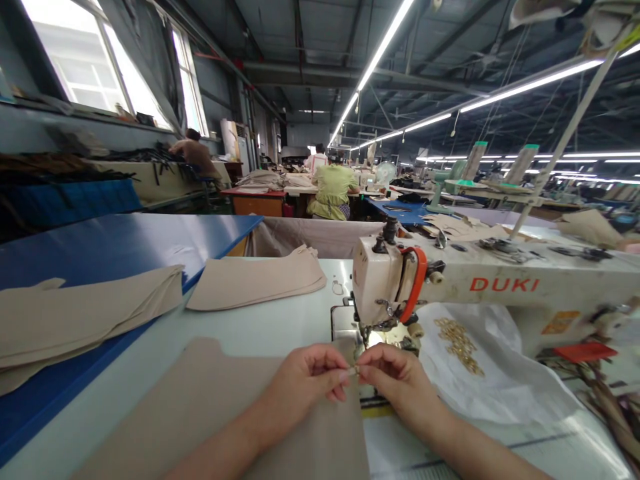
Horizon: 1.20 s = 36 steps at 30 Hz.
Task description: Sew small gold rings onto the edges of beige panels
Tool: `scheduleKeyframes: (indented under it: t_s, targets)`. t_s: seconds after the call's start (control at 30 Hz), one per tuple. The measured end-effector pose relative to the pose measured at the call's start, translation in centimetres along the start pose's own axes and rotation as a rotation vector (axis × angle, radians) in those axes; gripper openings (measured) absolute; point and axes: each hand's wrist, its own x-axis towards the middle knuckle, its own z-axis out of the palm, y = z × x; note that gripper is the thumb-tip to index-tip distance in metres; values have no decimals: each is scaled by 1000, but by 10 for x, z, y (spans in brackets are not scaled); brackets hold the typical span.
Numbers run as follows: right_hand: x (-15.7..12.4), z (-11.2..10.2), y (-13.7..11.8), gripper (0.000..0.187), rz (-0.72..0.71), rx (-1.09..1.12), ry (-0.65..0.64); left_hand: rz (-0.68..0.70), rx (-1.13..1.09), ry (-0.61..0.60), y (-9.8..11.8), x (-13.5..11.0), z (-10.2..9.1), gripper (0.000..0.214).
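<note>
My left hand (317, 373) and my right hand (395, 377) meet in front of the sewing machine's needle area. Thumb and fingers of each pinch a small pale piece (353, 371) between them. A glint of metal shows at its right end, but the fingertips cover most of it. Beneath my left hand and forearm lies a large flat beige panel (200, 393), its right edge near the machine's plate. The white sewing machine head (375, 277) with an orange lever guard stands just beyond my fingers. Gold-coloured metal rings (457, 343) lie heaped on white plastic, right of my right hand.
Stacked beige panels (257, 279) lie behind the left hand, with another stack (90, 313) on the blue table (125, 240). The machine's long arm (500, 267) spans the right side. A red object (585, 352) is at far right. Co-workers sit farther back.
</note>
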Motion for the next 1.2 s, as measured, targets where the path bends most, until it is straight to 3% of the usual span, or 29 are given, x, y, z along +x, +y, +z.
scheduleKeyframes:
  t_s: [0.2, 0.4, 0.63, 0.77, 0.9, 1.03, 1.2]
  targets:
    - [4, 4, 4, 34, 131, 102, -108, 8, -24, -25, -5, 0, -1, 32]
    - [7, 4, 3, 38, 199, 251, -46, -129, -158, 66, 2, 0, -2, 41]
    - [6, 7, 7, 37, 201, 263, -76, -129, -32, 38, 10, 1, 6, 26]
    - [3, 8, 9, 34, 154, 206, -104, -131, 61, 5, 8, 1, 5, 22]
    - [-4, 11, 7, 17, 33, 37, -96, -19, 222, -37, 2, -2, 2, 9]
    - [-11, 13, 1, 14, -14, -178, -99, 52, 391, 24, -2, -7, 2, 5]
    - [-13, 11, -4, 10, -93, -340, -93, 38, 413, 71, -8, -7, 0, 6]
